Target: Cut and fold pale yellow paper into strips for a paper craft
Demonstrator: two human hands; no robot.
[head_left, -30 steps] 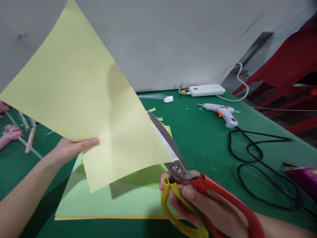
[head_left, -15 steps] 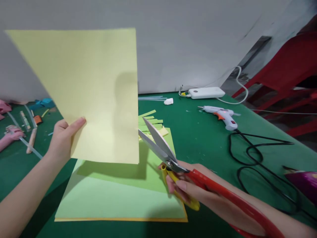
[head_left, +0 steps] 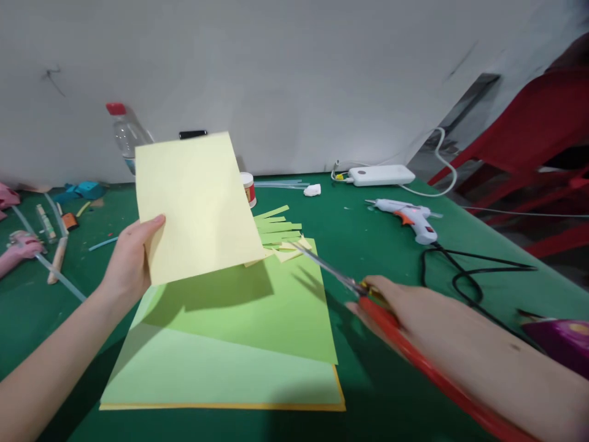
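My left hand (head_left: 133,252) pinches a pale yellow sheet of paper (head_left: 197,209) by its left edge, thumb in front. The sheet is tilted above a stack of coloured paper. On top of that stack lies a bright green sheet (head_left: 294,313), over a mint green one (head_left: 221,374). My right hand (head_left: 400,301) grips a pair of scissors (head_left: 386,322) with red and yellow handles, blades pointing left, apart from the yellow sheet. Several cut strips of green paper (head_left: 278,227) and yellow scraps (head_left: 294,250) lie behind the green sheet and on its back edge.
On the right of the green table stand a white glue gun (head_left: 409,215) with a black cord (head_left: 473,270) and a white power strip (head_left: 381,175). A clear bottle (head_left: 124,132) and a small jar (head_left: 248,187) are at the back. Pink tools (head_left: 25,245) lie left.
The yellow sheet has come down and tilted, uncovering the bottle and jar. My right hand has turned over and moved right with the scissors, away from the sheet.
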